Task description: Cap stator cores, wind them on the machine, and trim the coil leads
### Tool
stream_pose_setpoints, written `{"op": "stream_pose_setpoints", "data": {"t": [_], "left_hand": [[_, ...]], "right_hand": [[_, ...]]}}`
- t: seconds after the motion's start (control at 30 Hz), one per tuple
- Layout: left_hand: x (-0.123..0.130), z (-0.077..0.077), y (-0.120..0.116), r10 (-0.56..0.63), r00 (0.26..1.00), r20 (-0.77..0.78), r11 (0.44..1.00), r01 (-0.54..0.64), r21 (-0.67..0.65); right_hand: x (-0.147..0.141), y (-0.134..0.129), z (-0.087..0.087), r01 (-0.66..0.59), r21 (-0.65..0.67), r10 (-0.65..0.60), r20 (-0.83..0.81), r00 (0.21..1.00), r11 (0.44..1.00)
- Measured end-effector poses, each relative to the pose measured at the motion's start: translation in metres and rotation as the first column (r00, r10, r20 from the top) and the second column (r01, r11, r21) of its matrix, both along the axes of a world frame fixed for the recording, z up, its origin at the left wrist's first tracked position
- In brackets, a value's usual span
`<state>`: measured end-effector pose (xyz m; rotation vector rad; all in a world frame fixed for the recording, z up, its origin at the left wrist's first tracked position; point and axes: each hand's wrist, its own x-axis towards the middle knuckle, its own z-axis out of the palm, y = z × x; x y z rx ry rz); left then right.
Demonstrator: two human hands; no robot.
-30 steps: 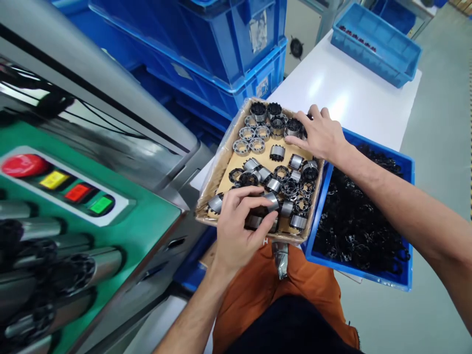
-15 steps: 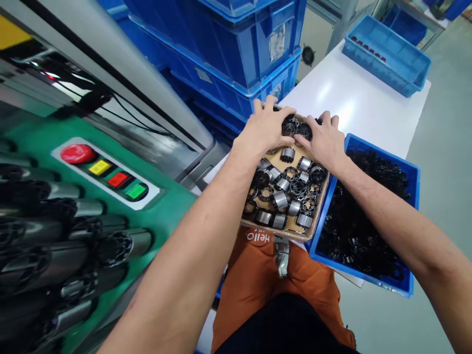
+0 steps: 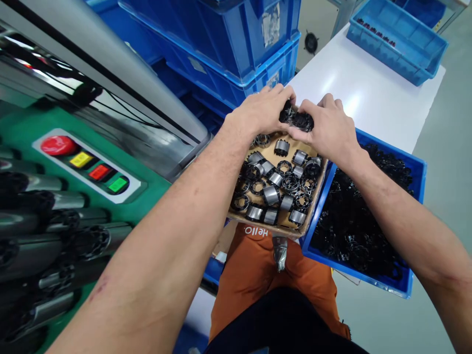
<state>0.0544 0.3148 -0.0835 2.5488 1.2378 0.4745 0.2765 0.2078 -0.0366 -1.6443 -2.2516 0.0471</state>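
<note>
Black, toothed tops mark 2 metal-walled rings in the gap between the person's hands, at 12 o'clock in the cardboard tray (image 3: pixel 277 230). The left hand (image 3: pixel 263 109) comes in from 7 o'clock, its fingers curled over the far side and its thumb on the near side of the left-hand ring (image 3: pixel 286 113). The right hand (image 3: pixel 334 125) comes in from 4 o'clock, forefinger and thumb bent about the right-hand ring (image 3: pixel 303 121), the thumb at its near side. The 2 thumbs meet or nearly meet below the rings; I cannot tell whether either hand is pinching firmly, since the palms hide the undersides.

Nearer 6 o'clock, loose black-and-silver rings (image 3: pixel 271 195) lie jumbled in the tray, some on their sides, some flat. At 4 o'clock, just beside the tray, a blue bin (image 3: pixel 308 243) holds a heap of black parts. A lighter blue bin (image 3: pixel 400 54) stands at 1 o'clock on the white table (image 3: pixel 383 98). Stacked blue crates (image 3: pixel 254 49) rise at 11 o'clock; at 9 o'clock a button panel (image 3: pixel 40 144) carries 4 coloured buttons.
</note>
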Motion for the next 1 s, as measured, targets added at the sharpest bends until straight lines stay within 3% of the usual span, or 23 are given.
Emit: {"op": "stream_pose_setpoints", "data": {"t": [0.1, 0.23, 0.37, 0.47, 0.57, 0.7, 0.77, 0.83, 1.0], "left_hand": [[-0.002, -0.001, -0.003, 0.001, 1.000, 0.009, 1.000, -0.001, 0.003], [-0.001, -0.002, -0.008, 0.015, 0.998, 0.055, 1.000, -0.017, 0.025], [0.007, 0.010, -0.002, 0.093, 0.996, 0.015, 0.994, -0.092, -0.058], [0.009, 0.032, -0.004, 0.152, 0.988, -0.019, 0.977, -0.153, -0.151], [-0.003, 0.061, -0.034, 0.201, 0.977, 0.069, 0.973, -0.191, -0.126], [-0.037, 0.089, -0.112, 0.198, 0.939, 0.282, 0.980, -0.187, -0.064], [-0.055, 0.086, -0.147, 0.241, 0.921, 0.307, 0.970, -0.219, -0.103], [-0.068, 0.072, -0.171, 0.291, 0.917, 0.274, 0.957, -0.273, -0.102], [-0.072, 0.031, -0.189, 0.353, 0.896, 0.269, 0.936, -0.334, -0.115]], "right_hand": [[-0.024, -0.032, 0.013, -0.087, -0.028, 0.088, 0.029, 0.996, 0.996], [-0.047, -0.055, 0.017, -0.180, -0.235, 0.206, 0.093, 0.974, 0.955], [-0.032, -0.048, 0.020, -0.244, -0.228, 0.253, 0.009, 0.967, 0.942], [-0.008, -0.046, 0.032, -0.255, -0.194, 0.246, -0.071, 0.967, 0.947], [0.017, -0.058, 0.045, -0.224, -0.193, 0.196, -0.152, 0.969, 0.955], [0.040, -0.089, 0.049, -0.173, -0.182, 0.113, -0.300, 0.947, 0.968], [0.046, -0.104, 0.044, -0.194, -0.175, 0.120, -0.360, 0.925, 0.965], [0.046, -0.115, 0.039, -0.238, -0.179, 0.151, -0.398, 0.905, 0.955], [0.030, -0.133, 0.045, -0.368, -0.231, 0.254, -0.409, 0.876, 0.901]]}}
